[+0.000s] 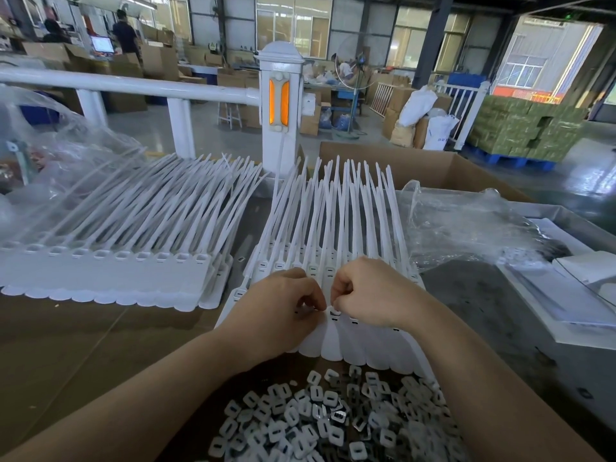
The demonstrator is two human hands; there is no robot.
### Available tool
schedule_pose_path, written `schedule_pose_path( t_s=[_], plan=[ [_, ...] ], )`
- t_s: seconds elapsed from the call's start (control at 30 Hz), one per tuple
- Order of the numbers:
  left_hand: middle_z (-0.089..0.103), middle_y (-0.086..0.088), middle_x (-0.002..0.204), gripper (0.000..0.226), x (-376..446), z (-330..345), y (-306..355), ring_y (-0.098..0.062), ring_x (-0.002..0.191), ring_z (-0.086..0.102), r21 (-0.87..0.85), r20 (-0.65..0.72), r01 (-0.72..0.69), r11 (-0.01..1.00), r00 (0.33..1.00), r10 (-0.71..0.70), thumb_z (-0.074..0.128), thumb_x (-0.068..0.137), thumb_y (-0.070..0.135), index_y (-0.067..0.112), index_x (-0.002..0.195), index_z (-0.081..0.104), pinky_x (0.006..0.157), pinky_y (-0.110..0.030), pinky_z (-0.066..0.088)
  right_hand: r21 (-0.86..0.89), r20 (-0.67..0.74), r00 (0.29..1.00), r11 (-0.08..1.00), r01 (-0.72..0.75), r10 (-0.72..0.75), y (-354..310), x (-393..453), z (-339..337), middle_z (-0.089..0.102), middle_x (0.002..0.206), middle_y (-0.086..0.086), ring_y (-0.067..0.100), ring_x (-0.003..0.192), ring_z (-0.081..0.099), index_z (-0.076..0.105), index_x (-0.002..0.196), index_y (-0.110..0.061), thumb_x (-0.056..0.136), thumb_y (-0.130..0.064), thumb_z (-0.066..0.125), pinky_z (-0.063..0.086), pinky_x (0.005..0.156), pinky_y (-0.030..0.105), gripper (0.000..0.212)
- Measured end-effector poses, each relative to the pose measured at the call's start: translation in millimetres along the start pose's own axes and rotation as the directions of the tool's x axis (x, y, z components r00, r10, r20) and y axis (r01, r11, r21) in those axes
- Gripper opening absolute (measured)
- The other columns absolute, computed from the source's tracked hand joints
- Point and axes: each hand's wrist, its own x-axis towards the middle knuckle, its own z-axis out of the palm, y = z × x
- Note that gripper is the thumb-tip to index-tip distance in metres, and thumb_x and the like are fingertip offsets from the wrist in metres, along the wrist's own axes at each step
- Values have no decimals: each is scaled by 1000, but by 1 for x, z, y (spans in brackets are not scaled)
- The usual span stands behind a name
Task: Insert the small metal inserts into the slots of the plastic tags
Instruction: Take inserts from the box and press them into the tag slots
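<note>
Head view: we curl left hand (pixel 283 310) and right hand (pixel 366 295) fingers over near sheet of plastic tags (pixel 333 341), pinching at one slot; pinched item hidden. Metal inserts (pixel 320 421) heaped near us.

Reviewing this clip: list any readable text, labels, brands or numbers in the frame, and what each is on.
No text is legible.
White sack: blue print, too blurred to read.
Green sign on far wall: too small.
Monitor: screen content unreadable.
Plastic tags and metal inserts: no markings visible.
</note>
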Motion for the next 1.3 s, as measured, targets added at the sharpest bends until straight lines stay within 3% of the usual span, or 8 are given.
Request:
schedule_pose_path(
  t_s=[0.17, 0.37, 0.53, 0.67, 0.8, 0.97, 1.13, 1.3],
  plan=[
    [58, 17, 93, 12, 0, 2, -2, 1, 86, 55, 6, -12, -32, 999, 999, 32, 70, 87, 27, 33, 97, 74, 78, -18, 49, -47, 18, 1000, 999, 18, -17, -3, 0, 2, 68, 97, -3, 13, 90, 63, 70, 94, -20, 90, -8, 60, 54, 77, 25, 16],
    [56, 19, 92, 14, 0, 2, -2, 2, 83, 54, 35, -9, -51, 998, 999, 51, 69, 89, 28, 36, 99, 75, 78, -19, 49, -75, -13, 1000, 997, 18, -19, -6, 1, 5, 59, 85, -10, 10, 84, 59, 54, 73, -31, 87, -10, 63, 47, 70, 23, 28],
    [58, 18, 94, 14, -1, 1, -2, 2, 85, 54, 41, -8, -60, 997, 998, 60, 69, 88, 28, 36, 99, 75, 78, -21, 50, -27, 12, 1000, 1000, -13, 13, -4, 2, 5, 59, 85, -9, 7, 79, 57, 58, 81, -27, 88, -8, 62, 42, 61, 19, 21],
    [58, 18, 96, 15, -1, 0, -2, 0, 88, 55, 49, 7, -76, 996, 997, 76, 68, 89, 28, 36, 101, 73, 80, -25, 52, 1, 27, 997, 997, -73, 73, -5, 5, 7, 67, 96, 3, 15, 84, 64, 67, 98, -13, 89, -9, 63, 49, 63, 22, 10],
    [56, 15, 101, 24, -2, -3, -6, -1, 94, 51, 107, 70, -163, 981, 985, 156, 61, 92, 28, 36, 115, 65, 82, -20, 45, 202, 79, 991, 971, -126, 112, 2, 5, 6, 65, 77, -1, 12, 61, 57, 65, 89, -19, 87, -11, 67, 41, 44, 20, 8],
    [52, 17, 102, 39, 0, -10, -8, 2, 96, 47, 113, 127, -228, 967, 969, 214, 56, 96, 29, 38, 134, 51, 86, -18, 42, 575, 132, 979, 792, -205, 157, 18, 7, 3, 64, 62, 1, 13, 52, 50, 68, 90, -11, 80, 3, 65, 38, 45, 25, 17],
    [52, 13, 106, 39, -1, -13, -8, -5, 99, 49, 174, 186, -312, 934, 942, 280, 53, 95, 24, 37, 132, 56, 86, -26, 47, 713, 132, 973, 663, -228, 191, 23, 8, 4, 66, 58, 1, 9, 45, 52, 67, 93, -8, 87, 3, 54, 36, 38, 20, 18],
    [50, 12, 110, 40, -1, -12, -2, -9, 96, 48, 297, 223, -354, 887, 929, 297, 42, 96, 31, 40, 134, 52, 79, -27, 47, 685, 90, 976, 699, -205, 198, 23, 10, 7, 65, 56, -1, 10, 45, 52, 67, 94, -9, 94, -7, 56, 36, 37, 21, 12]
  ],
)
